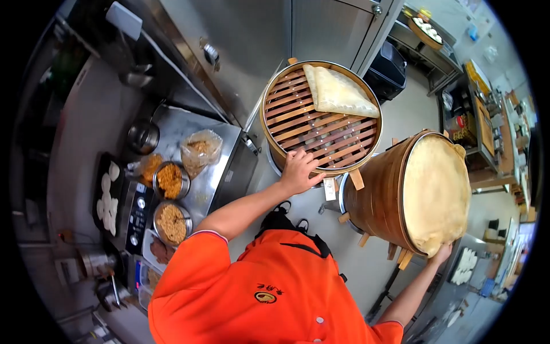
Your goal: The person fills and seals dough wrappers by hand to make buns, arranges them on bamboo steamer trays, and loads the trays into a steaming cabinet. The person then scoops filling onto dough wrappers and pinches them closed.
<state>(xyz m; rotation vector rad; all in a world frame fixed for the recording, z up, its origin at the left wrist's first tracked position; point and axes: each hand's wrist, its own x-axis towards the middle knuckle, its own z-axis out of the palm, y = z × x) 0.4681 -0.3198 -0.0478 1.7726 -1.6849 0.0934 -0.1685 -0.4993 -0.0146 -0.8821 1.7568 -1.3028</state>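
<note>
Curled over the near rim of a round wooden steamer [275, 135] with a slatted base, my left hand [301, 171] has its fingertips on the slats. A folded cream-coloured sheet, cloth or dough, [344, 94] lies on the far side of those slats. To the right, a tall stack of wooden steamers [372, 198] leans in view, its top covered by a round, pale, dough-like sheet [436, 195]. My right hand [442, 253] is at the lower right edge of this stack, against the sheet's edge; its fingers are mostly hidden.
On the left steel counter [220, 135] stand bowls of orange filling [169, 180] and light filling [172, 223], a plastic bag [200, 150] and a dark tray of white pieces [107, 198]. A black bin [388, 69] stands behind. Wooden blocks stick out below the stack.
</note>
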